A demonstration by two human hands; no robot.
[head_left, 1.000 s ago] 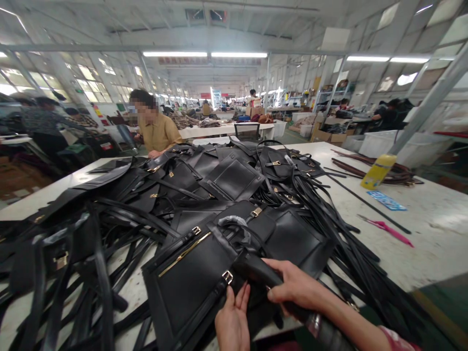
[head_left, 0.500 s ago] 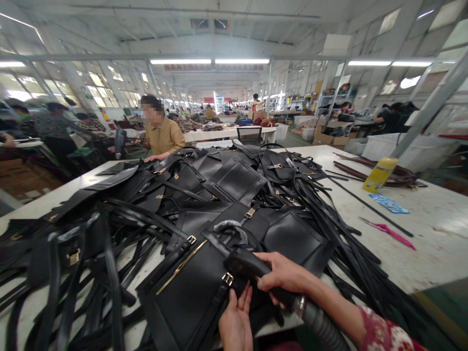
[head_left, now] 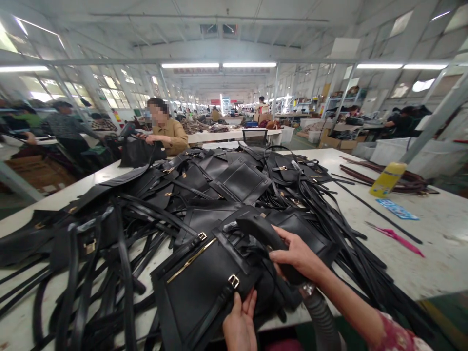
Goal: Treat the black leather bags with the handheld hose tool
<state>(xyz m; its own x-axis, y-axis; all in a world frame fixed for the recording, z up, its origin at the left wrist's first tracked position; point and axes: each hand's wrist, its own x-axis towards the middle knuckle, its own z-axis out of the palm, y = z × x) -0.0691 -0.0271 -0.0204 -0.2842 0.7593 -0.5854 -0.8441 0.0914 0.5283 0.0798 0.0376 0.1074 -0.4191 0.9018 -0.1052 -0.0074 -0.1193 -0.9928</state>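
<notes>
fingers of the right hand (head_left: 298, 256) wrapped round the black nozzle (head_left: 265, 233) — left hand (head_left: 239, 324) loosely open, pinning the bag (head_left: 204, 278); best keep that leather flat and taut.

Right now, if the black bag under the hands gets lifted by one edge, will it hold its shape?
Probably partly. The black bag lies as a flat panel, so it looks fairly stiff. Its straps trail loosely and would likely dangle. The left hand touches its near edge; the right hand grips a hose nozzle.
</notes>
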